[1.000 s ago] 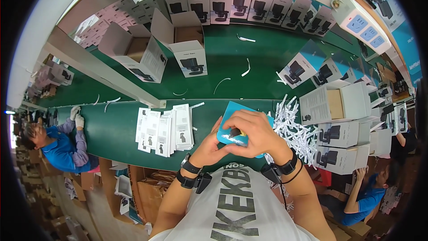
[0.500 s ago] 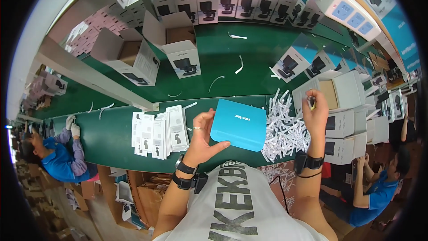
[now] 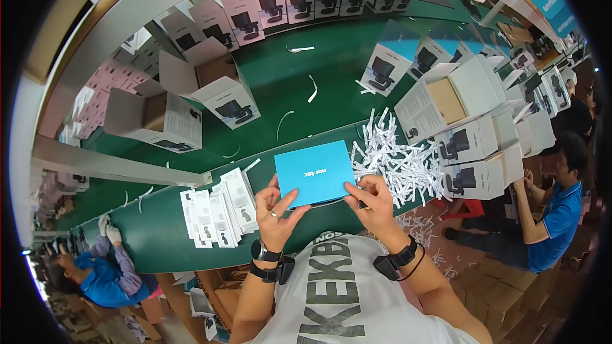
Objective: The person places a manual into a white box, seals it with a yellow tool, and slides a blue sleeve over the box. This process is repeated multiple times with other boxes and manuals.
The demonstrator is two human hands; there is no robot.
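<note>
Right grip (image 3: pixel 375 206) beside paper strips (image 3: pixel 403 167)

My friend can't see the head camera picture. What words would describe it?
A person's left hand and right hand hold a blue box at a green table. White leaflets lie to its left, a heap of paper strips to its right, and open cartons stand beyond.

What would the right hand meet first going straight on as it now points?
The right hand would meet the blue box first: it seems to touch its near right corner, though depth is unclear.
</note>
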